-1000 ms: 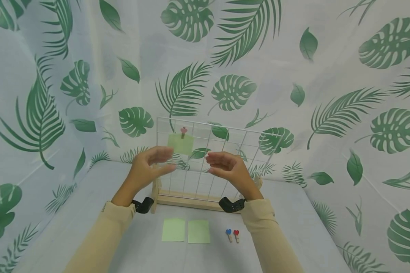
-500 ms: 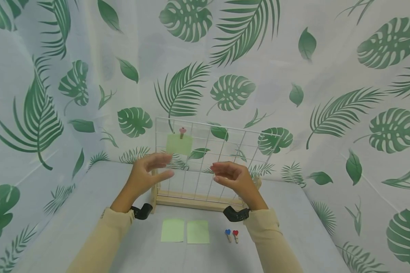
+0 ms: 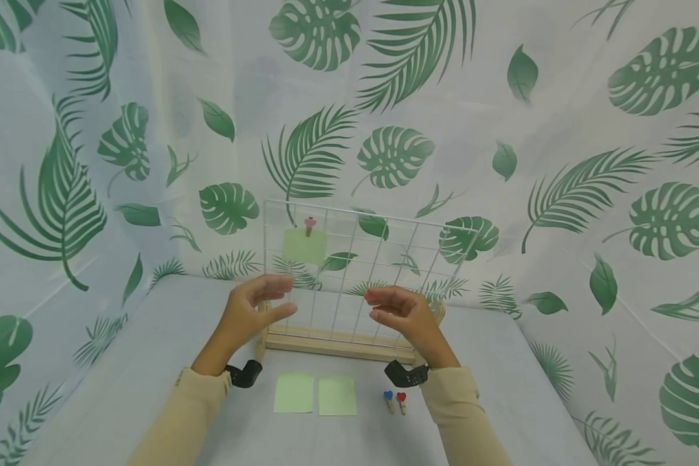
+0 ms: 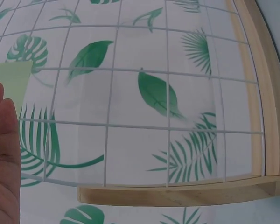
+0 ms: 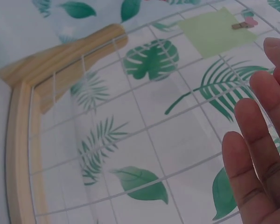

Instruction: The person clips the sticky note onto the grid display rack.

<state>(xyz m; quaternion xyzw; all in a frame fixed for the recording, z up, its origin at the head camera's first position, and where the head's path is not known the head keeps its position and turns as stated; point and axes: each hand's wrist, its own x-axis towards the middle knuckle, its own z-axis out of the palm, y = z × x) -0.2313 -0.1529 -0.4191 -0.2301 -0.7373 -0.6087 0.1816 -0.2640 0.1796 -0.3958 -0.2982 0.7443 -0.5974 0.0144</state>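
Observation:
A white wire grid [image 3: 378, 272] stands in a wooden base [image 3: 338, 347] at the back of the table. A green paper note [image 3: 305, 247] hangs at its upper left under a pink-topped clothespin [image 3: 310, 225]. My left hand [image 3: 250, 310] hovers before the grid, below that note, with nothing in its relaxed fingers. To the right, my right hand [image 3: 404, 317] is held up facing it, its fingers also loose and holding nothing. Nearer me, two green notes [image 3: 294, 393] lie side by side. Right of them are two small clothespins, one with a blue heart [image 3: 388, 396], one with a red heart [image 3: 402, 397].
A white cloth covers the table [image 3: 151, 362]. Leaf-printed curtains [image 3: 443, 129] rise behind and on both sides. Black wrist cameras [image 3: 246, 374] sit on both wrists, under the cuffs' front edges.
Both hands have come down and back from the grid, the right one also shifting right. The hanging note, the lying notes and the clothespins stay in place.

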